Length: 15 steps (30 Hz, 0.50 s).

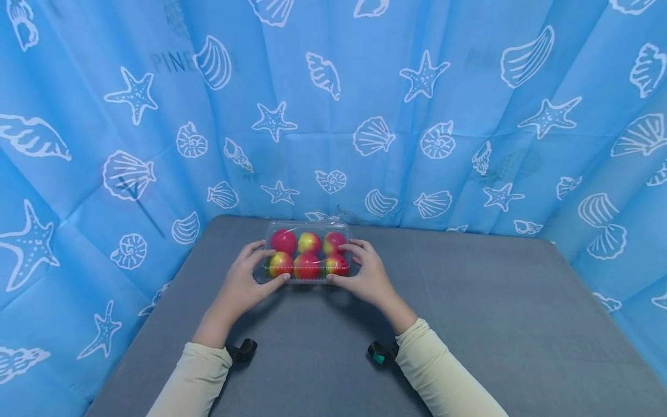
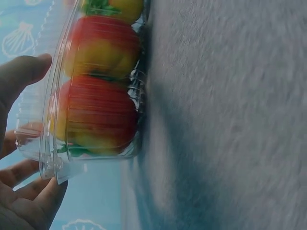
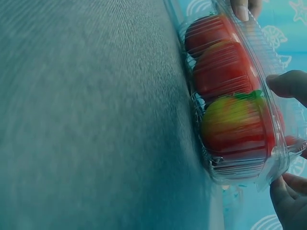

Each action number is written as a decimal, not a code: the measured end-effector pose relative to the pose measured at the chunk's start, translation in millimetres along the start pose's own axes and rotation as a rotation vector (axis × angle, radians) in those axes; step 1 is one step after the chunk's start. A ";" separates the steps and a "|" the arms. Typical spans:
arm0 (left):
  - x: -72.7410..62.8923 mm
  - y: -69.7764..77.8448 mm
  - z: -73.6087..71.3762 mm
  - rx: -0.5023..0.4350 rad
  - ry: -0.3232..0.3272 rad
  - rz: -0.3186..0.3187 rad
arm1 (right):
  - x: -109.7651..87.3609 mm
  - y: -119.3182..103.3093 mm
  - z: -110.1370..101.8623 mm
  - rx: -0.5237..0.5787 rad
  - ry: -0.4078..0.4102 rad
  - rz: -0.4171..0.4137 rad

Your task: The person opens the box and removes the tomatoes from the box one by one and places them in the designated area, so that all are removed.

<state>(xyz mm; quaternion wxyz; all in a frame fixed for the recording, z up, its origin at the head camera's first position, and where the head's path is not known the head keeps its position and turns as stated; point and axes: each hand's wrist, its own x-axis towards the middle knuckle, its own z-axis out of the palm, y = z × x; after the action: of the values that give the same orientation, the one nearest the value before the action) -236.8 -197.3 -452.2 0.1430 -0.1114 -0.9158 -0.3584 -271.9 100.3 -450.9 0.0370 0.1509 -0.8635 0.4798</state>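
A clear plastic clamshell box (image 1: pixel 310 226) holds two rows of red-and-yellow fruits (image 1: pixel 307 265) that look like apples, with bits of green among them. My left hand (image 1: pixel 246 285) grips its left end, thumb on the near edge and fingers round the side. At the opposite end my right hand (image 1: pixel 369 277) holds it the same way. Both wrist views show the lid closed, its rim (image 2: pixel 53 120) between thumb and fingers. The ribbed base (image 3: pixel 240 168) is close over the grey surface, with a shadow beside it.
Grey cloth covers the table (image 1: pixel 469 324). A blue curtain (image 1: pixel 333 104) printed with white shells and starfish hangs behind it and along the sides. Each wrist wears a strap with a small black device (image 1: pixel 245 351).
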 end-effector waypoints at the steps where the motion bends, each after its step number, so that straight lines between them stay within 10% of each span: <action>1: -0.2 1.3 1.3 -0.003 0.002 0.002 | -0.8 0.3 -1.7 0.004 -0.001 0.002; 15: -3.9 18.9 14.1 -0.012 -0.024 -0.001 | -17.3 8.6 -19.9 0.004 0.003 0.001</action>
<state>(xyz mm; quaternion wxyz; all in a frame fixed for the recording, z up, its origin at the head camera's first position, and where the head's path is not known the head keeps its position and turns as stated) -229.9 -174.4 -451.6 0.1312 -0.1162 -0.9154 -0.3624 -259.6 125.1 -450.8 0.0377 0.1496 -0.8626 0.4818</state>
